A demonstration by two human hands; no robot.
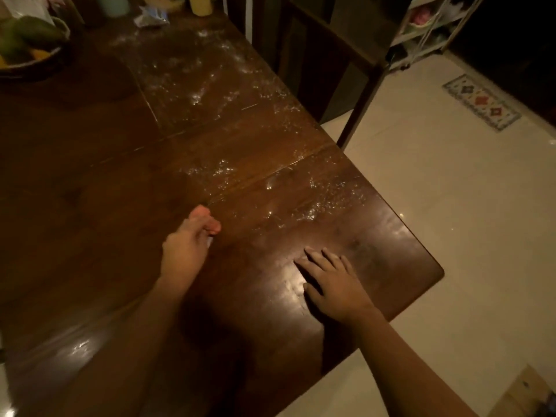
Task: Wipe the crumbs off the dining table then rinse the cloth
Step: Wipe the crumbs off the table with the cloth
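Crumbs [313, 206] lie as pale specks on the dark wooden surface [90, 182], in patches along its right side, from the near corner to the far end.

The left hand [186, 248] rests on the surface just left of the nearest patch. Its fingers [207, 219] are curled and bunched together. A pale scrap [210, 242] shows beneath them; whether this is the cloth cannot be told.

The right hand [334, 281] lies flat near the right edge, fingers straight and slightly apart, holding nothing.

At the far left corner stands a fruit basket [61, 28]. A chair [346, 52] stands beside the far right edge. A patterned rug [481, 102] lies on the floor [451, 236].
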